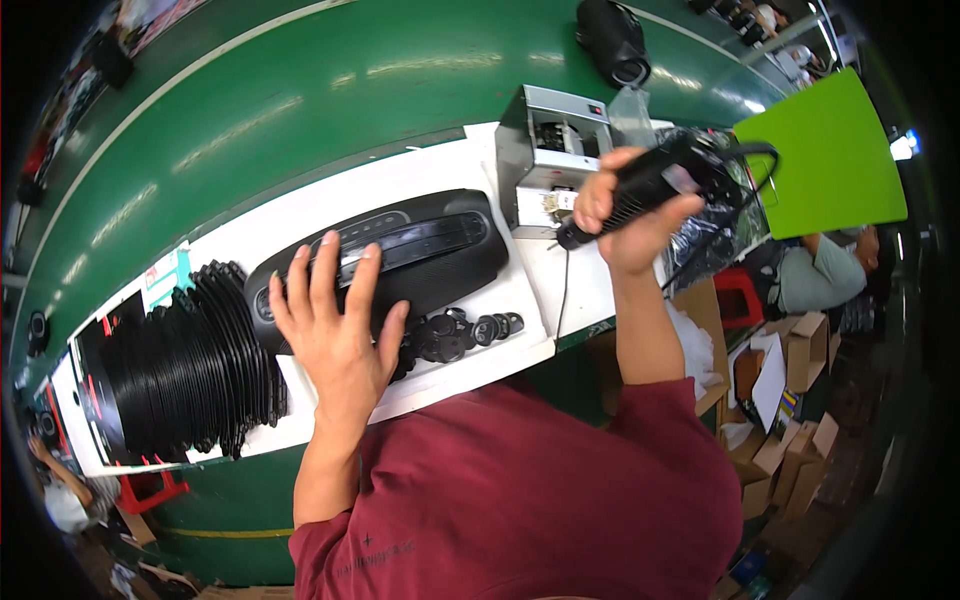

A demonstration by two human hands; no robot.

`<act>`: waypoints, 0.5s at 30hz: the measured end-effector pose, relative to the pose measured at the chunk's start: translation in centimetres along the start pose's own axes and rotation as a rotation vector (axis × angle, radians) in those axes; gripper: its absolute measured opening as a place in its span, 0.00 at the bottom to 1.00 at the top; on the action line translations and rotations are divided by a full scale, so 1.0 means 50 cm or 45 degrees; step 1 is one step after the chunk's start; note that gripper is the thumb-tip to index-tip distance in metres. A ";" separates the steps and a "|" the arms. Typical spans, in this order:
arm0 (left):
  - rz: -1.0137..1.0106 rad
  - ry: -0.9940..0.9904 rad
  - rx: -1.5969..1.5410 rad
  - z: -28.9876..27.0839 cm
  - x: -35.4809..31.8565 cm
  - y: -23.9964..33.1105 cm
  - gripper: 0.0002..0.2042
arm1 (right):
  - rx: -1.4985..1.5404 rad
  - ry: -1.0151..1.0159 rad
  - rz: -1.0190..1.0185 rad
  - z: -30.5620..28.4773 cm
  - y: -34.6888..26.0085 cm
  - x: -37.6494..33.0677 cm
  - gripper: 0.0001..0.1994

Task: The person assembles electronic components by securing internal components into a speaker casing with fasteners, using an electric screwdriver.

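The speaker lies lengthwise on the white bench, set slantwise in front of the person, its glossy handle strip facing up. The left hand rests on its near left part, palm down and fingers spread over the casing, pressing rather than clasping. The right hand has its fingers wrapped around a black driver, held up well apart from the speaker, its tip angled down to the left in front of the grey machine; whether a screw sits on that tip is too small to tell. Just beside the speaker's near edge lie some loose black parts, and to its left a row of black straps stands packed together. The step in hand looks like the one between picking up a screw and driving it, with the left hand steadying the speaker. The next move would call for bringing the driver across to the left, setting its tip square on a fixing point and keeping the left fingers clear of it, since a slanted tip could slip and mark the casing
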State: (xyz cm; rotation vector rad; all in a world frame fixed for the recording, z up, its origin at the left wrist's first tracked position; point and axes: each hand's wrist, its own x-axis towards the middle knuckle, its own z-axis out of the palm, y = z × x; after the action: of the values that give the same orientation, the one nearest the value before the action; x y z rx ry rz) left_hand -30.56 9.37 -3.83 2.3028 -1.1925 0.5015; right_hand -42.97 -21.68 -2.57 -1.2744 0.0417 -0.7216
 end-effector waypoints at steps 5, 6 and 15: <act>-0.025 0.055 -0.057 -0.002 -0.006 -0.013 0.33 | 0.310 -0.329 -0.266 0.148 -0.077 0.030 0.47; -0.038 0.054 -0.073 -0.004 -0.007 -0.014 0.33 | 0.332 -0.404 -0.301 0.180 -0.089 0.039 0.46; -0.057 0.087 -0.217 -0.005 -0.019 -0.026 0.32 | 0.430 -1.071 -0.474 0.498 -0.032 0.124 0.51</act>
State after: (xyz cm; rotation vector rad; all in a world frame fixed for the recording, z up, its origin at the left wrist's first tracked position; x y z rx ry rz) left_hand -30.03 10.76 -4.46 2.1458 -1.1048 0.4418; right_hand -28.61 -3.78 9.07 -1.1789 -0.9827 -0.4270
